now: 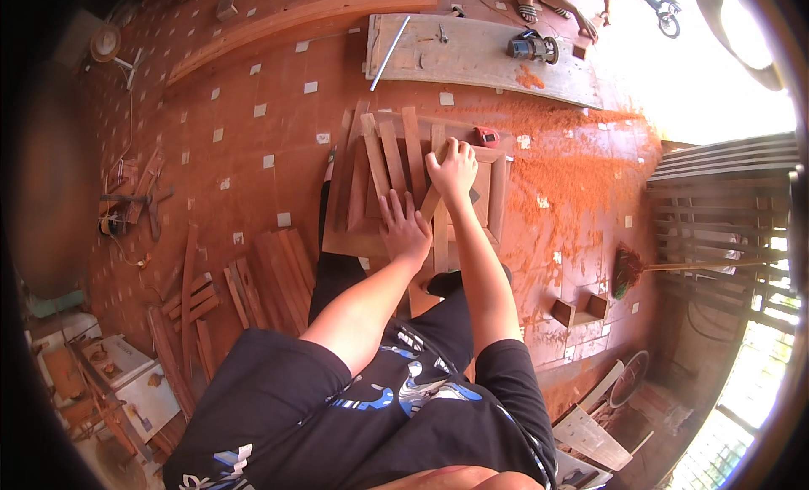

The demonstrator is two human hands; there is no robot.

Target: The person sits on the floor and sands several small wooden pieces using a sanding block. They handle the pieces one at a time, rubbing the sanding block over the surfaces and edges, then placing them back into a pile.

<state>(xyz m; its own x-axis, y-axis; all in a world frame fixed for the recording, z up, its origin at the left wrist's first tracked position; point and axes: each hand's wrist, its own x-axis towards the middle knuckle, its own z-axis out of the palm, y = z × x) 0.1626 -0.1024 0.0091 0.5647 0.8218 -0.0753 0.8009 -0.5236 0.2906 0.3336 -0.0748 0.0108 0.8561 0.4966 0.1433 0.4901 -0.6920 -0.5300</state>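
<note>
A reddish wooden panel [364, 240] with a framed edge lies in front of me, several narrow wooden strips [393, 155] resting on it. My left hand [406, 229] lies on the strips with its fingers stretched out and somewhat apart. Ahead and to its right, my right hand [455, 170] has its fingers bent over a wooden strip [432, 205] set at a slant, gripping it near its far end. The hand hides part of that strip. Beyond the right hand, a small red tape measure [486, 136] sits at the panel's far edge.
A long plank [472, 64] ahead carries a power tool [533, 47] and a metal rod [390, 53]. Another person's hand [587, 28] is beside it. Sawdust [573, 174] covers the tiled floor on the right, near a broom [630, 269]. Loose boards [271, 275] lie at left.
</note>
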